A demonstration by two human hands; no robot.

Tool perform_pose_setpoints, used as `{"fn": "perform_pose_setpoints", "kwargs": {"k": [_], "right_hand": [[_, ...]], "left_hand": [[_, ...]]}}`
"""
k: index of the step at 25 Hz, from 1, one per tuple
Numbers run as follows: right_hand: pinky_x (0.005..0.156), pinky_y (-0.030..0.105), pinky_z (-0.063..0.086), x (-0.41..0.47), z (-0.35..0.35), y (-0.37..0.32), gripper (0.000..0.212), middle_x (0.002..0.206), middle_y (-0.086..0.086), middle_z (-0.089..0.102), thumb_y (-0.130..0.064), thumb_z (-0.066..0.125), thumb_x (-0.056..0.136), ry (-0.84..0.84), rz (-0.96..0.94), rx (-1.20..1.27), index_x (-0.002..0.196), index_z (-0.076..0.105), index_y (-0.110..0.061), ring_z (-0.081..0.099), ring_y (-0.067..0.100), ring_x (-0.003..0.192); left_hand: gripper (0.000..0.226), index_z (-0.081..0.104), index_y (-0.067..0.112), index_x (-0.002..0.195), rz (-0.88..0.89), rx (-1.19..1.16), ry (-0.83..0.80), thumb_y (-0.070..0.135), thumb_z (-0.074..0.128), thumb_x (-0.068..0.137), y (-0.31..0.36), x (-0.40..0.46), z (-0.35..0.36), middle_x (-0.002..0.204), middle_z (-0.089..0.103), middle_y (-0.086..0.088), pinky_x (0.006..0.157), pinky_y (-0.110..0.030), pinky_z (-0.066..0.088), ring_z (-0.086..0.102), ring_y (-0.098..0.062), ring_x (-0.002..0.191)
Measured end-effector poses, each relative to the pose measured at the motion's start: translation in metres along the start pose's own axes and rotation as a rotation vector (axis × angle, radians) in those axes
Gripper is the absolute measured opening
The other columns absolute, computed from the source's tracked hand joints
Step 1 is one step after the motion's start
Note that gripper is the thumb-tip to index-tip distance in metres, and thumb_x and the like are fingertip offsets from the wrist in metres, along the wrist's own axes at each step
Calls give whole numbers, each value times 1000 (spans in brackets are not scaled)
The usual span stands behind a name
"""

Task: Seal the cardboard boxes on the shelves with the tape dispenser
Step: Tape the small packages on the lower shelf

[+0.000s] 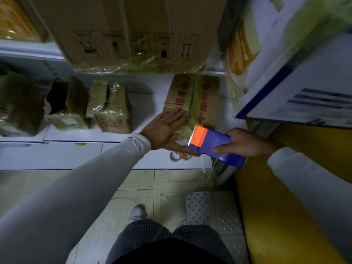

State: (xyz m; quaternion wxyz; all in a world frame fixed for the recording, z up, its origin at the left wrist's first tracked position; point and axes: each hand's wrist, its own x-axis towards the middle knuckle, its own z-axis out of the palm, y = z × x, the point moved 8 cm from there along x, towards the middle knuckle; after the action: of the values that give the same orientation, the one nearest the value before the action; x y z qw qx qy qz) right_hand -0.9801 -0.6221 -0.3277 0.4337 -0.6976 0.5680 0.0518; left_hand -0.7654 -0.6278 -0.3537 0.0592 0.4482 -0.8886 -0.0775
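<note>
White shelves (114, 155) crowd you in dim light, and the box (192, 103) you are sealing sits on the low one, at its front edge. Your left hand (163, 128) lies flat with fingers spread on the taped seam; your right hand (242, 142) grips the dispenser (213, 144), its teeth just beside the box's near corner. Those teeth point toward your left thumb, so a hasty pull could nick it or wrinkle the tape. A tape roll (176, 156) lies under the box's overhanging corner, a printed carton (285, 60) juts in from the right, and other boxes (110, 107) sit to the left.
</note>
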Motion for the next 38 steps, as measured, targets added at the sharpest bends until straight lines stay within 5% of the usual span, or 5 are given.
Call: {"fn": "perform_pose_setpoints", "kwargs": {"k": [7,12,19,24,38], "right_hand": [[45,8,38,-4,-6,18,34,61,-25,66,-58,78,72,-14,-46,-100,69,62,-28,61,-6,54],[65,36,50,-35,-33,74,38,77,5,74,-49,81,72,24,29,-77,81,70,-14,71,23,75],[73,36,50,-13,-5,71,52,89,13,73,-53,76,77,41,29,-26,95,69,-6,69,28,82],[58,27,41,-17,0,76,40,75,2,68,-55,76,77,39,54,-32,82,64,-17,63,18,66],[57,26,41,-15,3,74,46,77,-1,63,-66,69,74,162,188,-180,86,62,-21,62,17,72]], "left_hand": [[49,38,18,143,-35,-120,17,36,40,98,-9,4,7,152,33,-8,117,-39,18,30,-31,140],[48,44,13,140,-49,-115,40,18,55,93,-3,8,5,147,40,-11,116,-43,22,37,-32,135],[88,22,20,148,-221,-41,47,70,51,81,19,18,-7,153,26,-12,112,-48,24,34,-35,136],[57,15,25,151,12,162,-65,44,33,100,69,44,23,159,15,-1,118,-38,0,9,-20,147],[51,21,26,150,-23,88,-97,40,28,101,62,44,25,158,18,2,120,-36,5,11,-16,146]]}}
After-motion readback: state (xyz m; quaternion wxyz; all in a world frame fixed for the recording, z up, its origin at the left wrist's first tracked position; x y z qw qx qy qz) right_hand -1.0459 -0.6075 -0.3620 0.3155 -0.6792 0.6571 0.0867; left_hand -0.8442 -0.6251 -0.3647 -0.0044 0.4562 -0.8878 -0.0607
